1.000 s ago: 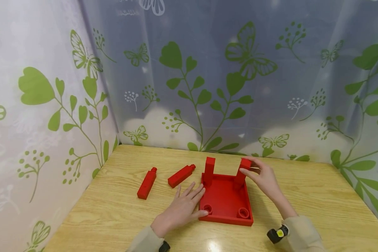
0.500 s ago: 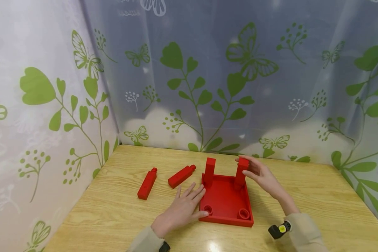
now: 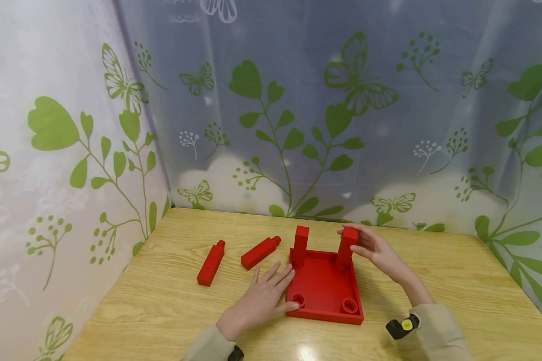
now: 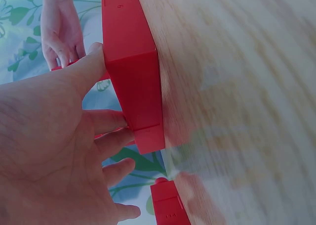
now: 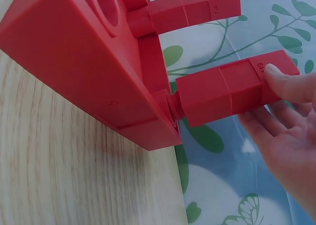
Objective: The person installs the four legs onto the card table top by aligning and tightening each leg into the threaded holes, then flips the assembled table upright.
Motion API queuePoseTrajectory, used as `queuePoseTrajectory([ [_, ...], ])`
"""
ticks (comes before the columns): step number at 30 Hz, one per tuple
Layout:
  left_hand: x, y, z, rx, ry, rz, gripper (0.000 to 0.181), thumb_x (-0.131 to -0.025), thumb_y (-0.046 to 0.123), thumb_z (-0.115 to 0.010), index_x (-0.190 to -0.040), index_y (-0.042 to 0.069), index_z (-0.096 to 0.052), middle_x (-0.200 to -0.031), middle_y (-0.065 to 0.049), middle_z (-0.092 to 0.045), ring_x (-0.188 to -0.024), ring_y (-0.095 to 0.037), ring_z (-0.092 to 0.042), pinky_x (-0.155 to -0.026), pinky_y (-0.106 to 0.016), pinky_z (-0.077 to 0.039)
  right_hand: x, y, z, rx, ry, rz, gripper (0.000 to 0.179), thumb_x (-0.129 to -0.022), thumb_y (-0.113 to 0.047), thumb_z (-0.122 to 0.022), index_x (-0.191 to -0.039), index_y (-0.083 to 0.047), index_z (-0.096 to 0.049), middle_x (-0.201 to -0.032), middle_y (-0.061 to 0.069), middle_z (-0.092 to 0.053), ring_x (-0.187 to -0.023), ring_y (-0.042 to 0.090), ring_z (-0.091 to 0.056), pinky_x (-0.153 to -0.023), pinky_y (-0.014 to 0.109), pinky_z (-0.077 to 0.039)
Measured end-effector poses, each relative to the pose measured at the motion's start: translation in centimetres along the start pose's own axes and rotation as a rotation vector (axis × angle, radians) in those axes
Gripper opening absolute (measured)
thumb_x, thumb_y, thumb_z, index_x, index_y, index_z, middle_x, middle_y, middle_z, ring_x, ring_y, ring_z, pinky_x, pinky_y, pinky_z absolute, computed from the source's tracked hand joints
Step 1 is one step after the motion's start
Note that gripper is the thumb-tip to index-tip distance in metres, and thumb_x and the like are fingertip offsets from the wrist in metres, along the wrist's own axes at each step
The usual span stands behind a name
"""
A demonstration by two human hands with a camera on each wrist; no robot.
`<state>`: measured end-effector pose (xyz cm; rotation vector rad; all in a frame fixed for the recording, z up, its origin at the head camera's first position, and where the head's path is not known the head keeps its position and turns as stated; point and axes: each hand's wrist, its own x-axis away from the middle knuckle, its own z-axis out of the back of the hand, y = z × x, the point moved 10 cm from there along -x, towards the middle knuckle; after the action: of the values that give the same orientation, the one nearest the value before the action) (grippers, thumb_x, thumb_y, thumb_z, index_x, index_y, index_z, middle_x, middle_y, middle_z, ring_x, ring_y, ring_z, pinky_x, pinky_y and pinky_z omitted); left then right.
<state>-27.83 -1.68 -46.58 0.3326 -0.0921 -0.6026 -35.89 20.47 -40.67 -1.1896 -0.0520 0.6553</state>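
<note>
A shallow red square tray-like base (image 3: 322, 288) lies on the table, round sockets in its near corners. One square red leg (image 3: 300, 245) stands upright in its far left corner. At the far right corner my right hand (image 3: 381, 253) pinches a second red leg (image 3: 346, 250) near the top, between thumb and fingers. In the right wrist view, this leg's narrow neck (image 5: 174, 106) shows at the socket, slightly exposed. My left hand (image 3: 259, 301) lies against the base's left side with fingers spread and extended, thumb on the near left corner; in the left wrist view, its fingertips touch the wall.
Two more red legs with narrow threaded ends lie left of the base: one slanted leg (image 3: 259, 252) close by and another leg (image 3: 211, 263) farther left. The wooden table (image 3: 162, 306) meets a patterned curtain (image 3: 271, 125) at the back.
My right hand has shifted its fingers and moved slightly around the held leg, which has turned a little and tilted slightly. My left hand and the base stay in place.
</note>
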Motion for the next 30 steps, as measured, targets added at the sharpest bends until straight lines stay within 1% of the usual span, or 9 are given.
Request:
queuePoseTrajectory([
  [3,0.1,0.0,0.1,-0.001,-0.002,0.003,0.076,-0.1,0.053,-0.055,-0.159,0.008,-0.034,-0.166,-0.005,-0.028,-0.155,-0.033,-0.017,-0.119,-0.067,-0.01,-0.1,0.7,0.4,0.052,0.059,-0.08,0.055,-0.096,-0.007,-0.068,-0.147,-0.004,-0.047,-0.141,0.023,-0.055,-0.119,0.004,-0.06,-0.094,0.022,-0.053],
  [7,0.1,0.0,0.0,-0.01,-0.005,0.004,0.077,-0.1,0.054,-0.055,-0.159,0.009,-0.034,-0.167,-0.004,-0.027,-0.155,-0.033,-0.017,-0.12,-0.067,-0.011,-0.4,1.3,0.9,0.169,0.156,-0.167,0.057,-0.09,-0.019,-0.079,-0.14,-0.009,-0.055,-0.129,0.015,-0.06,-0.11,0.02,-0.063,-0.091,0.027,-0.054],
  [10,0.1,0.0,0.0,-0.012,-0.006,0.001,0.077,-0.1,0.054,-0.054,-0.159,0.009,-0.034,-0.167,-0.004,-0.027,-0.155,-0.033,-0.017,-0.119,-0.067,-0.011,-0.7,1.3,1.1,0.246,0.207,-0.187,0.054,-0.088,-0.023,-0.081,-0.136,-0.009,-0.06,-0.124,0.014,-0.062,-0.104,0.027,-0.064,-0.086,0.03,-0.056],
  [13,0.0,0.0,0.0,-0.011,-0.004,-0.003,0.077,-0.1,0.054,-0.054,-0.159,0.009,-0.034,-0.167,-0.004,-0.027,-0.155,-0.033,-0.017,-0.119,-0.068,-0.011,-0.8,1.3,1.1,0.282,0.236,-0.195,0.049,-0.088,-0.025,-0.081,-0.132,-0.01,-0.063,-0.12,0.014,-0.064,-0.099,0.027,-0.064,-0.08,0.03,-0.056],
  [15,0.0,-0.1,0.0,-0.014,-0.002,-0.003,0.077,-0.1,0.054,-0.054,-0.159,0.009,-0.034,-0.167,-0.004,-0.027,-0.155,-0.033,-0.017,-0.119,-0.068,-0.01,-1.0,1.2,1.1,0.294,0.247,-0.193,0.046,-0.089,-0.026,-0.081,-0.129,-0.01,-0.065,-0.118,0.013,-0.065,-0.097,0.026,-0.063,-0.079,0.03,-0.055],
  [20,0.0,-0.1,0.0,-0.015,-0.003,0.001,0.077,-0.1,0.054,-0.054,-0.159,0.009,-0.034,-0.167,-0.004,-0.027,-0.155,-0.033,-0.017,-0.119,-0.067,-0.01,-1.1,1.3,0.9,0.286,0.243,-0.171,0.046,-0.091,-0.026,-0.078,-0.132,-0.011,-0.063,-0.126,0.012,-0.064,-0.107,0.025,-0.062,-0.086,0.031,-0.055],
  [24,0.0,-0.1,0.0,-0.012,-0.005,0.004,0.077,-0.1,0.054,-0.054,-0.159,0.009,-0.034,-0.167,-0.003,-0.027,-0.155,-0.033,-0.017,-0.119,-0.067,-0.01,-0.9,1.2,0.8,0.211,0.199,-0.121,0.054,-0.094,-0.022,-0.074,-0.143,-0.016,-0.054,-0.14,0.011,-0.058,-0.119,0.016,-0.058,-0.095,0.029,-0.051],
  [28,0.0,-0.2,-0.1,-0.011,-0.006,0.005,0.077,-0.1,0.055,-0.054,-0.159,0.01,-0.033,-0.167,-0.003,-0.027,-0.155,-0.032,-0.016,-0.12,-0.067,-0.01,-0.4,0.9,0.6,0.121,0.132,-0.067,0.06,-0.096,-0.015,-0.071,-0.151,-0.016,-0.046,-0.148,0.015,-0.051,-0.121,0.005,-0.055,-0.097,0.022,-0.049],
  [30,0.0,-0.2,-0.1,-0.012,-0.005,0.005,0.078,-0.1,0.055,-0.054,-0.159,0.01,-0.033,-0.167,-0.003,-0.026,-0.155,-0.032,-0.016,-0.12,-0.067,-0.01,-0.2,0.9,0.6,0.081,0.106,-0.051,0.062,-0.097,-0.011,-0.069,-0.153,-0.014,-0.044,-0.151,0.018,-0.048,-0.122,0.002,-0.055,-0.098,0.021,-0.049],
])
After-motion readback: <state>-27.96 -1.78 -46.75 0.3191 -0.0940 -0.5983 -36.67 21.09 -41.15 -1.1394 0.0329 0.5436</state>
